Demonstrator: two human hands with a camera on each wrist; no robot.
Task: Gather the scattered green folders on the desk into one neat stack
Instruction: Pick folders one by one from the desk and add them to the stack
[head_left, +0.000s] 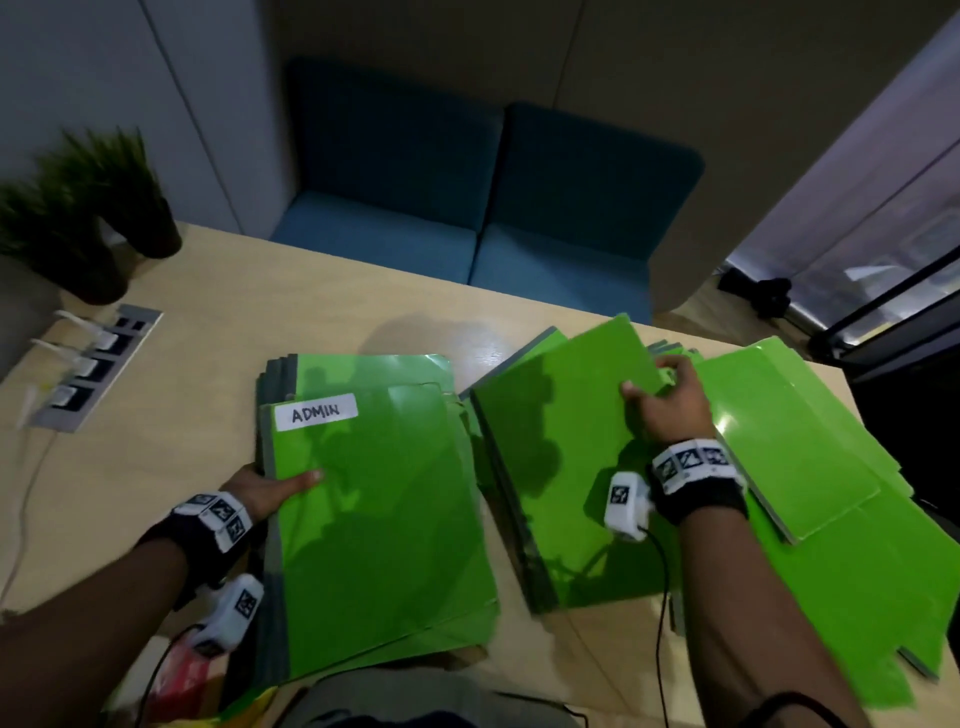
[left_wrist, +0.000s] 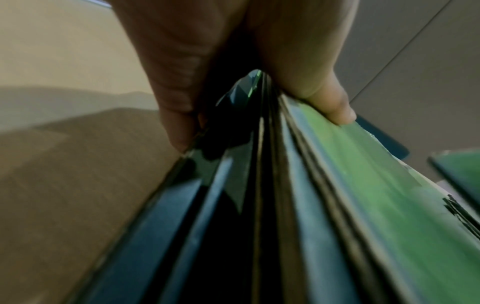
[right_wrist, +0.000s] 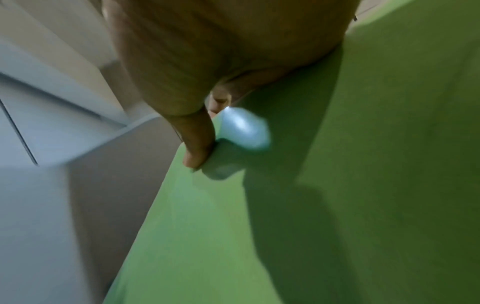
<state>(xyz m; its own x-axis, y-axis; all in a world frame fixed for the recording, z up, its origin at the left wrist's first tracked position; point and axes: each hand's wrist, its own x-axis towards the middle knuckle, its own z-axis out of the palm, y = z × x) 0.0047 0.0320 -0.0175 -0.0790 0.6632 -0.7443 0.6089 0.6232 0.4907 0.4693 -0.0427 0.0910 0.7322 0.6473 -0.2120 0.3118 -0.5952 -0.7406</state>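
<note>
A stack of green folders (head_left: 384, 519) lies at the desk's near middle, its top one labelled ADMIN (head_left: 317, 411). My left hand (head_left: 270, 486) grips its left spine edge, thumb on top and fingers beneath; the left wrist view shows the layered spines (left_wrist: 285, 205) up close. A second green folder (head_left: 561, 467) sits tilted to the right, on others. My right hand (head_left: 667, 397) pinches its far right edge, thumb on top. In the right wrist view, its green cover (right_wrist: 337, 185) fills the frame. More green folders (head_left: 810, 457) lie fanned out at the right.
Two dark potted plants (head_left: 88, 208) stand at the desk's far left, beside a recessed socket panel (head_left: 91, 369) with plugs and a white cable. A blue sofa (head_left: 467, 218) sits beyond the desk's far edge. A red packet (head_left: 182, 675) lies at the near left edge.
</note>
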